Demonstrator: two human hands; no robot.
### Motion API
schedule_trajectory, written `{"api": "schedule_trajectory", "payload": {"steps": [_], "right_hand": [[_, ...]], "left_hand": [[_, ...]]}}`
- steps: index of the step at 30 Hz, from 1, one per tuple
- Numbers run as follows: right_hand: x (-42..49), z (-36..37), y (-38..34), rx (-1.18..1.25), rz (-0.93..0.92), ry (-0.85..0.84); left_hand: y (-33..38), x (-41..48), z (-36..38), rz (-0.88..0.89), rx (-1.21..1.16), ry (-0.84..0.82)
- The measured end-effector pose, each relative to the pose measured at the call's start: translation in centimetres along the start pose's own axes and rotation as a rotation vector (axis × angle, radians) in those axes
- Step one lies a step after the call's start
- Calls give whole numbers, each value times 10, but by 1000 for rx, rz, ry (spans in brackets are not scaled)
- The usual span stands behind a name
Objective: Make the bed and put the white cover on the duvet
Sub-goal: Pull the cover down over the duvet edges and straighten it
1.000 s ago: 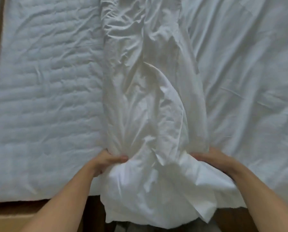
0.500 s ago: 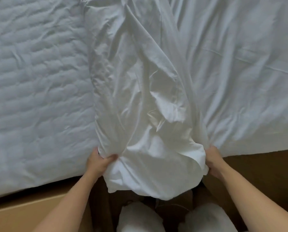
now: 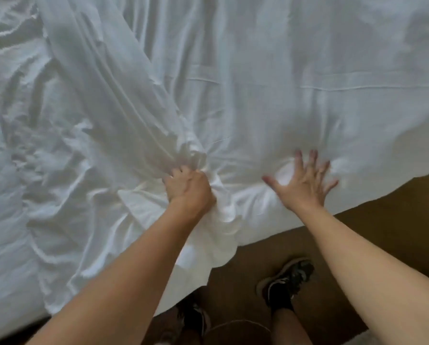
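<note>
The white cover (image 3: 113, 100) runs as a bunched, creased band from the upper left down to the bed's near edge, and its end hangs over that edge. My left hand (image 3: 188, 188) grips a fistful of this bunched cloth. My right hand (image 3: 305, 180) lies flat with fingers spread, pressing on the smooth white sheet (image 3: 295, 70) near the bed's edge. The quilted duvet (image 3: 6, 150) lies crumpled at the left, partly under the cover.
The brown floor (image 3: 382, 240) shows below the bed's near edge at the right. My feet in black shoes (image 3: 285, 282) stand close to the bed.
My right hand let go of the cover's end and now presses flat on the sheet further right. My left hand has gathered the cloth into its fist. The view shifted right.
</note>
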State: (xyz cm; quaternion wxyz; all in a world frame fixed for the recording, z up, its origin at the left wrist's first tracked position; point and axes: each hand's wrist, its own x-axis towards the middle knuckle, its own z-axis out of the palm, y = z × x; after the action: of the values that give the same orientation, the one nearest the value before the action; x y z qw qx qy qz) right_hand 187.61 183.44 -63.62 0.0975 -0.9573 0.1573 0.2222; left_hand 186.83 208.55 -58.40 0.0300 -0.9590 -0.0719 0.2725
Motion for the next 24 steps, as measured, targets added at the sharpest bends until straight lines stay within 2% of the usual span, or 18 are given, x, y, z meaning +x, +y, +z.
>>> {"api": "schedule_trajectory", "payload": {"steps": [2,4,6,10,16,21,24], "right_hand": [[34,-8,31,69,47,-91],[60,-23,53,146,89,-117],[83,-47,81,209,145,-113],[139,-93,161,238,171,-77],[236,-155,251,205,103,78],[341,-208,330,306,307,-75],[395,-230,358,359,382,-86]], "left_hand": [[52,0,-6,65,12,55],[117,-10,3,175,9,31],[185,-14,16,208,4,-29],[314,10,12,276,-113,-46],[460,88,-25,109,-174,-51],[563,147,-66,163,-214,-54],[628,185,-94,81,-328,-60]]}}
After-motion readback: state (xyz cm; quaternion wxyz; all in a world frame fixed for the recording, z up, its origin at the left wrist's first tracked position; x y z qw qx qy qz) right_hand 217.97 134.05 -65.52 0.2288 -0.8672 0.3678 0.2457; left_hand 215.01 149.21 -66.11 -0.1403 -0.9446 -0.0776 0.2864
